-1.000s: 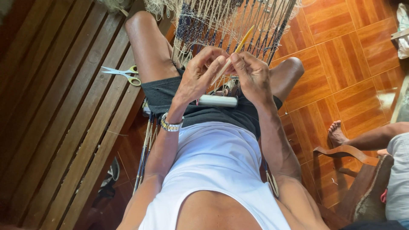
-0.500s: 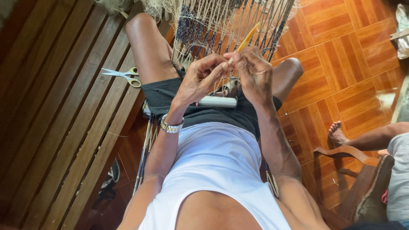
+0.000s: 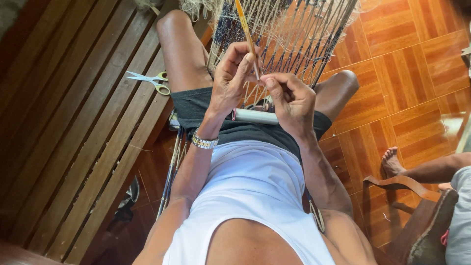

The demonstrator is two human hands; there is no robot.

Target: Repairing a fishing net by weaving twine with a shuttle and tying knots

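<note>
Both hands raised close together, left hand (image 3: 230,81) and right hand (image 3: 292,100) fingers pinched.

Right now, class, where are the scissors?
In the head view, the scissors lie on the wooden slat bench, on the person's left, beside the left thigh.

Slatted wooden bench (image 3: 73,147) along left of frame; glossy orange-brown floor tiles (image 3: 407,59) right; wooden chair arm (image 3: 400,184) lower right.
</note>
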